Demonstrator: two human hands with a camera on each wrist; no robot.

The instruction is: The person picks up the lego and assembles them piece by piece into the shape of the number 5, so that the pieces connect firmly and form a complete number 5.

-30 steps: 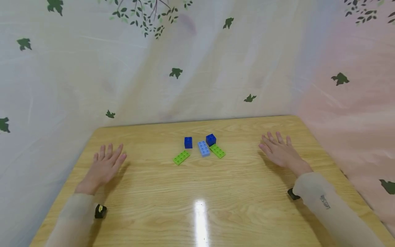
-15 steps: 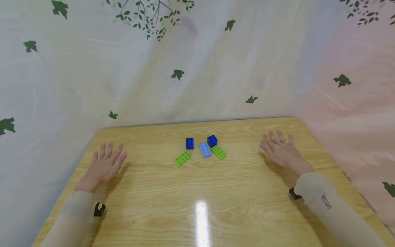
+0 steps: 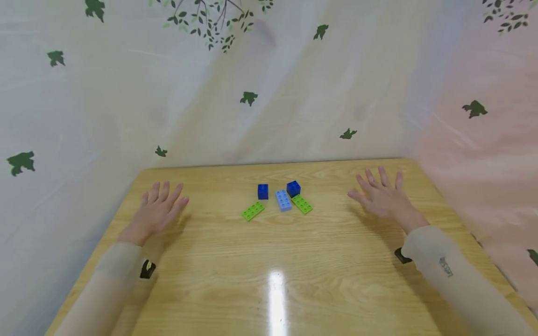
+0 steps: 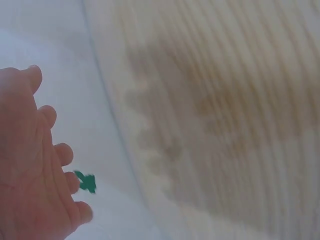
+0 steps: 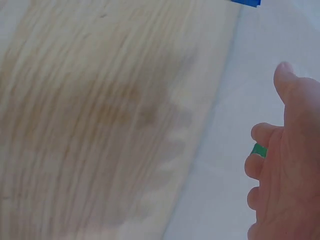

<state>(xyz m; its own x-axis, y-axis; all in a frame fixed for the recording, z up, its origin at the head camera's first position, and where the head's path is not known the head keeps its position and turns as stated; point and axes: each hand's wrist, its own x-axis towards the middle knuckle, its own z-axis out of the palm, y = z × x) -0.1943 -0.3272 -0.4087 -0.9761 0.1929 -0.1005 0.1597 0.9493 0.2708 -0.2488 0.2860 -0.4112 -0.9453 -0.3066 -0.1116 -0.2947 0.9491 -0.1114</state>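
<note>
My left hand (image 3: 156, 212) is held over the left side of the table with its fingers spread and nothing in it. On the other side my right hand (image 3: 385, 200) hovers the same way, fingers apart. Between them lie several toy bricks. Two dark blue bricks (image 3: 263, 191) sit at the back. A light blue brick (image 3: 283, 200) lies at the middle, close to a lime green brick (image 3: 302, 204) on its right. Another lime green brick (image 3: 253, 211) lies nearest the left hand. In the right wrist view a blue brick (image 5: 247, 2) peeks in at the top edge.
The wooden table (image 3: 218, 261) ends at a pale cloth backdrop (image 3: 193, 107) printed with leaves, which also closes off both sides. A small black wrist camera (image 3: 147, 269) hangs under the left sleeve, another black camera (image 3: 402, 255) under the right one.
Both hands have shifted slightly forward, the left also to the right, and the right fingers have spread wider. The head view has turned a little to the left. The bricks have stayed in place.
</note>
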